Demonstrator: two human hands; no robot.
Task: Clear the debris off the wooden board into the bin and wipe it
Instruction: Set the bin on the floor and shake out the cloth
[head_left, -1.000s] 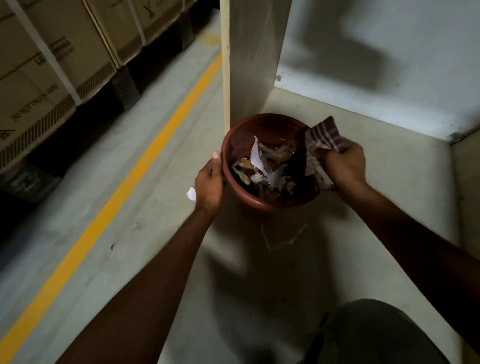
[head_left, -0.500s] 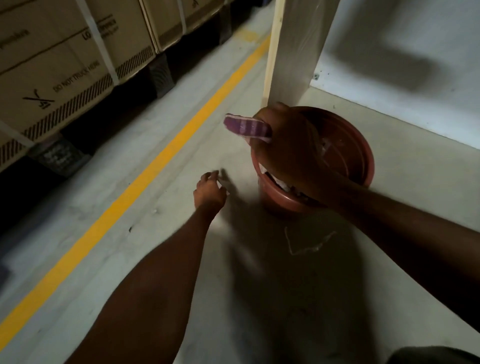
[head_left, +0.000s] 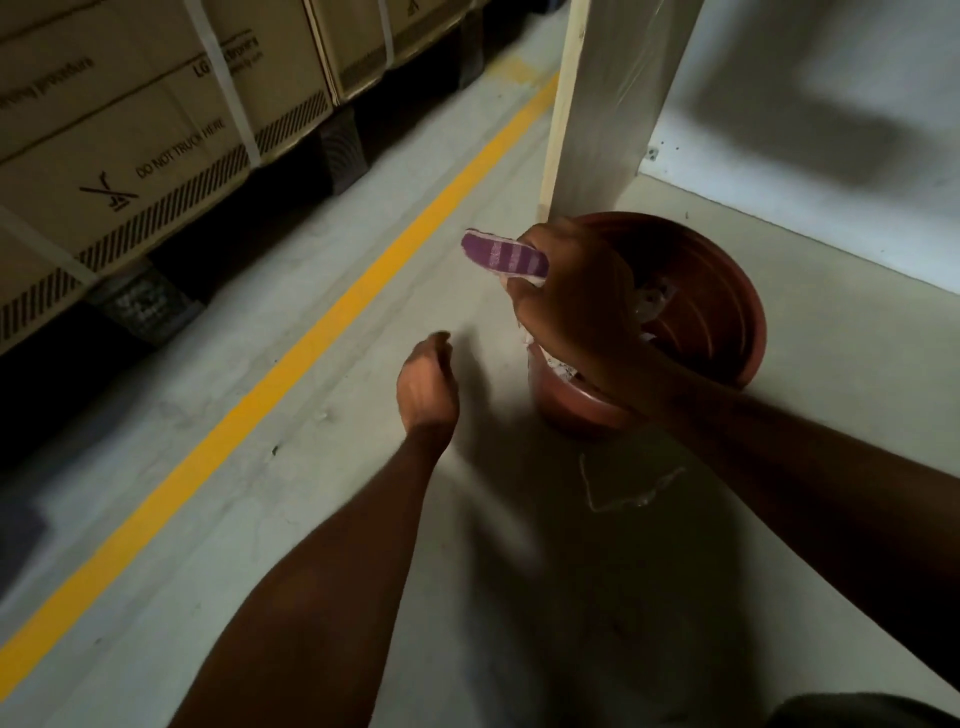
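Note:
A reddish-brown round bin stands on the concrete floor with pale paper debris inside. The wooden board stands upright just behind it, leaning toward the wall. My right hand hovers over the bin's left rim, closed on a purple striped cloth that sticks out to the left. My left hand is low at the floor, left of the bin, fingers curled downward. What lies under those fingers is hidden.
Strapped cardboard boxes on dark pallets line the left side. A yellow floor line runs diagonally beside them. A thin pale strand lies on the floor in front of the bin. A white wall is at the right.
My left hand let go of the bin rim and dropped to the floor where a white scrap lay. My right hand crossed over the bin to its left rim with the cloth.

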